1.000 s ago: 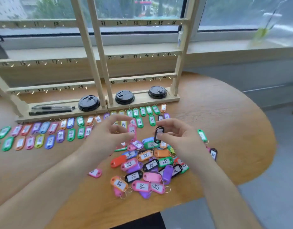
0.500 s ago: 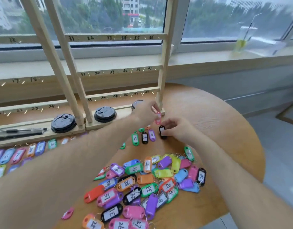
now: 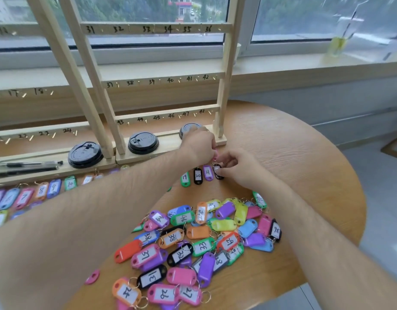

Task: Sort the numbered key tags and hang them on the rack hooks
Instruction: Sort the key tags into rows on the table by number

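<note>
A wooden rack (image 3: 224, 90) with numbered hooks stands at the table's back. Sorted tags lie in a row before its base, ending in green 19 (image 3: 185, 178), black 20 (image 3: 198, 175) and purple 21 (image 3: 207, 172). My right hand (image 3: 233, 166) pinches a black tag (image 3: 217, 170) and sets it down right of 21. My left hand (image 3: 200, 146) reaches across and pinches a pink tag (image 3: 215, 155), mostly hidden by the fingers. A loose pile of coloured tags (image 3: 193, 242) lies near the front edge.
Three black cup lids (image 3: 143, 142) sit on the rack's base, one partly behind my left hand. Pens (image 3: 25, 166) lie on the base at the left. A drink cup (image 3: 337, 44) stands on the windowsill. The round table's edge (image 3: 354, 198) curves at right.
Both hands moved from above the pile to the right end of the sorted row. The black tag came down onto the table beside 21, and the pink tag went with my left hand.
</note>
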